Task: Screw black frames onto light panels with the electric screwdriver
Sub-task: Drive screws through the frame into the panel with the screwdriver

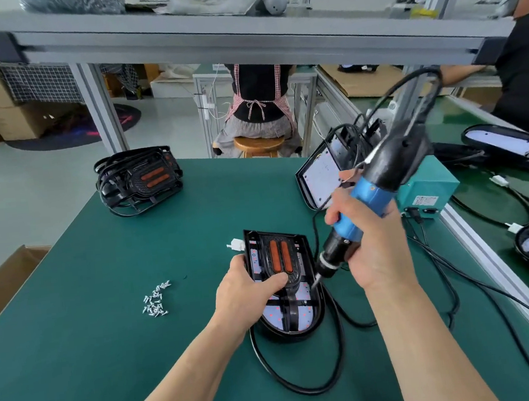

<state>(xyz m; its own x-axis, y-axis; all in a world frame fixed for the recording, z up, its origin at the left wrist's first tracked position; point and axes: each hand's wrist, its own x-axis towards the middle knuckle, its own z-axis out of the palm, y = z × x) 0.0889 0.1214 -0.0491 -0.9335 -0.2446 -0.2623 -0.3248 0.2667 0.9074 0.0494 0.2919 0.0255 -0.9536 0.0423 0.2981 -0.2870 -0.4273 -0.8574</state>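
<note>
A light panel (300, 318) lies flat on the green mat with a black frame (280, 257) with two orange strips seated on top. My left hand (249, 294) grips the frame's left edge, thumb pressing on its middle. My right hand (372, 245) holds the blue and black electric screwdriver (369, 193), tilted, with its bit tip touching the frame's right edge. A small pile of silver screws (156, 301) lies to the left of the panel.
A stack of black frames (140, 180) sits at the far left of the mat. More light panels (319, 175) lean at the right beside a teal power box (427, 191). Black cables (307, 387) loop around the panel. Two other people work beyond the bench.
</note>
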